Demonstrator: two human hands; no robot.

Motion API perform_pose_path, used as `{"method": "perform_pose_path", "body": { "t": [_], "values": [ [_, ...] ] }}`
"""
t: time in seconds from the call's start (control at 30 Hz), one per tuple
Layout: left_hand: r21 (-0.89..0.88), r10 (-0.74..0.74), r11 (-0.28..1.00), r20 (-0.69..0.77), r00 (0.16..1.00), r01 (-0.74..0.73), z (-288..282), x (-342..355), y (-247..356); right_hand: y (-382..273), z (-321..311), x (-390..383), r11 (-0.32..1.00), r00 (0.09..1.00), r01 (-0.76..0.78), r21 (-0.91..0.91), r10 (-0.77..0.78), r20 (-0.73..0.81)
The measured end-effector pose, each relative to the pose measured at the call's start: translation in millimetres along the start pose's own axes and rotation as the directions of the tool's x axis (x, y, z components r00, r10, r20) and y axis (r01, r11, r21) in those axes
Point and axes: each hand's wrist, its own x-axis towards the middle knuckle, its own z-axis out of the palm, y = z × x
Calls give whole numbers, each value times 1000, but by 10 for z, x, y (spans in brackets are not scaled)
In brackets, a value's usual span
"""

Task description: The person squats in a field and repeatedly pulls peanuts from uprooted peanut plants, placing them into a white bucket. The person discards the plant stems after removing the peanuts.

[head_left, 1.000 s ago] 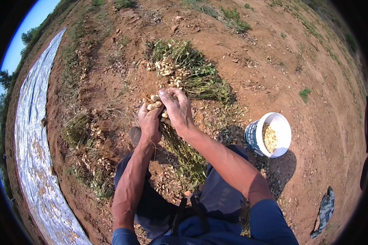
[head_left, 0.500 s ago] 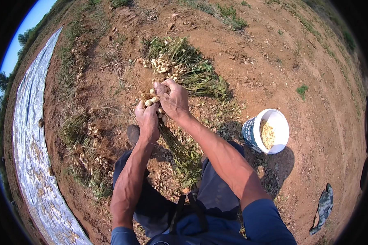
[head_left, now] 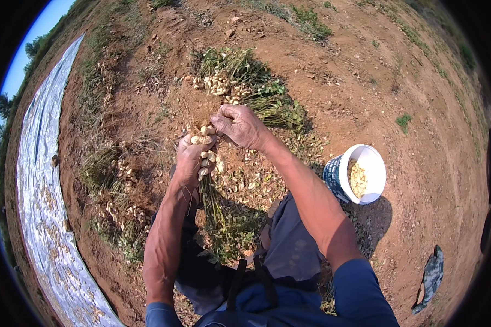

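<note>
My left hand is closed around the root end of a peanut plant. Pale pods cluster above and beside its fingers, and the leafy stems hang down between my legs. Just right of the top pods is my right hand, thumb and fingers pinched together. Whatever lies in that pinch is too hidden to make out. Beyond my hands, a heap of peanut plants lies on the soil, its pods turned toward the left.
A white bucket partly filled with peanuts stands at my right. More plants with pods lie on the left. A long silvery sheet with scattered bits runs along the far left. Patterned cloth lies at lower right.
My right hand has drawn slightly to the right, away from the pods. My left hand has shifted a little left and lower with the peanut plant, whose stems swung left.
</note>
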Motion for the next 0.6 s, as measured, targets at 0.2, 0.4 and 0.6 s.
{"method": "perform_pose_path", "body": {
  "t": [0.2,0.4,0.6],
  "values": [
    [-72,-69,995,-13,998,68,-195,6,-129,-112,-84,-63,934,962,-240,265,192,192],
    [-184,-49,981,64,997,60,-362,70,-272,-95,-41,-111,889,963,-248,385,183,197],
    [-61,36,997,-13,999,-36,-192,65,-173,-92,48,-152,868,962,-266,419,264,64]
  ]
}}
